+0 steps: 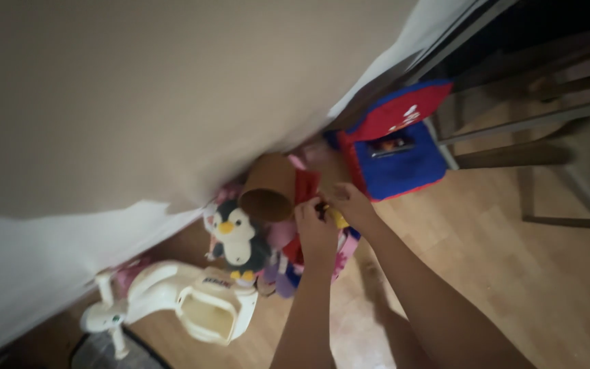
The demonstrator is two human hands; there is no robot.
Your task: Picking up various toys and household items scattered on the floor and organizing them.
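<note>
Both my hands reach into a pile of toys against the wall. My left hand (315, 229) and my right hand (349, 203) are closed together around a small dark and yellow toy (329, 212), with a red toy piece (306, 184) just above them. The image is blurred, so the small toy's shape is unclear. A brown cardboard tube (268, 188) lies with its open end facing me, left of my hands. A black and white penguin plush (238, 236) sits below the tube.
A beige wall (138, 89) fills the upper left. A cream plastic ride-on toy (179, 301) lies on the wooden floor (527, 273). A blue and red fabric toy chair (397, 140) stands at right, beside dark chair legs (513, 154).
</note>
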